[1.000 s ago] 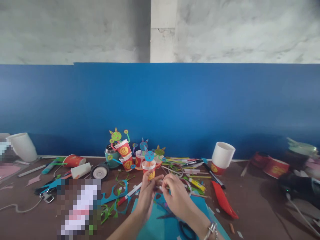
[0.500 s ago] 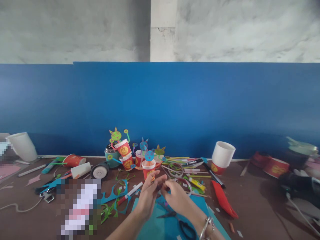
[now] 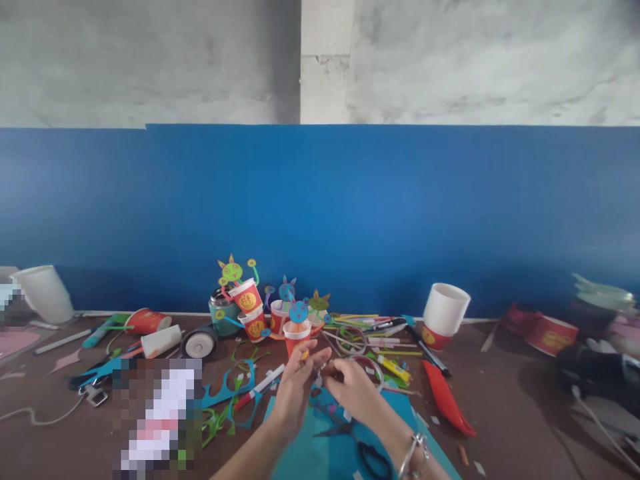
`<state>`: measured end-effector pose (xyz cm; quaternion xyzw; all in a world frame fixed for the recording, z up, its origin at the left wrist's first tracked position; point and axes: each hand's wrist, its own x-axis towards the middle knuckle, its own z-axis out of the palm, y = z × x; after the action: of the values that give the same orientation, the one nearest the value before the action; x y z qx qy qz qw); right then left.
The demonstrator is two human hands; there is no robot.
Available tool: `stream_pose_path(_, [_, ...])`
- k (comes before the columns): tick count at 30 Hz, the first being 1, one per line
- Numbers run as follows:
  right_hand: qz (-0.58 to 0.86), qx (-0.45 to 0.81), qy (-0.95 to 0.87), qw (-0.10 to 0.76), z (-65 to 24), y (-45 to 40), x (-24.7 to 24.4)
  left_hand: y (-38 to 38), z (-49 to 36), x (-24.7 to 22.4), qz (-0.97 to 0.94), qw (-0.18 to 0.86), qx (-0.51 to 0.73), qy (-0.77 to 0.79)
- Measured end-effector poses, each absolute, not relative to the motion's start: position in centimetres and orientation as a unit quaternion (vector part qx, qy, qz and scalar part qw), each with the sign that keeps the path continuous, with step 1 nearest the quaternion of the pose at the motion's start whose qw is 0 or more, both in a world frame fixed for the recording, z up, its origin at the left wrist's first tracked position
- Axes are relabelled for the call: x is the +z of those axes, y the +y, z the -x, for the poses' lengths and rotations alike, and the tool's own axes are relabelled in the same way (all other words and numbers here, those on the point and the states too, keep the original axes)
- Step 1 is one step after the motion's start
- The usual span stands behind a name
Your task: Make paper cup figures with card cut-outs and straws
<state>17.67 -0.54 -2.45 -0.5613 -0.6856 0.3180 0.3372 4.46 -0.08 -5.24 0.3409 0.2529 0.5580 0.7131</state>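
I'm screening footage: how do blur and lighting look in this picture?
Head view: left hand and right hand slightly soft, the small item between them unreadable; head view: pixel blocks mask part of lower left, blue panel darkens at lower right.

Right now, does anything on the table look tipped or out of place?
Yes. On the left, a red paper cup lies on its side, unlike the upright white cup on the right. Nearer, cut blue paper and green scraps lie loose, which looks untidy.
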Motion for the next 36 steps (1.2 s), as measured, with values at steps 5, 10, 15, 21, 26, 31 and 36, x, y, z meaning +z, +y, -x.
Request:
stream_pose_path(5, [0.536, 0.405, -0.663, 0.332, -17.5, -0.6, -2.7, -0.3, -4.5, -4.9, -0.351, 0.702, 0.562, 0.262])
stream_pose_path(10, [0.524, 0.382, -0.663, 0.374, -17.2, -0.4, -3.4, -0.4, -4.6, -4.9, -0.363, 0.695, 0.554, 0.279])
stream_pose_path(15, [0.549, 0.341, -0.66, 0.382, -17.6, -0.2, -3.2, 0.1, -4.9, -5.7, -0.415, 0.634, 0.552, 0.349])
stream_pose_path(21, [0.556, 0.342, -0.662, 0.368, -18.0, 0.0, -2.5, 0.4, -4.9, -5.9, -0.463, 0.567, 0.551, 0.401])
stream_pose_path(26, [0.486, 0.415, -0.651, 0.409, -17.9, -0.1, -2.2, 0.1, -4.8, -5.3, -0.451, 0.541, 0.584, 0.403])
stream_pose_path(31, [0.518, 0.412, -0.622, 0.418, -17.5, -0.2, -2.7, 0.2, -4.9, -5.3, -0.414, 0.559, 0.593, 0.405])
stream_pose_path(36, [0.542, 0.369, -0.627, 0.42, -17.6, -0.2, -2.8, 0.1, -4.9, -5.0, -0.387, 0.569, 0.598, 0.41])
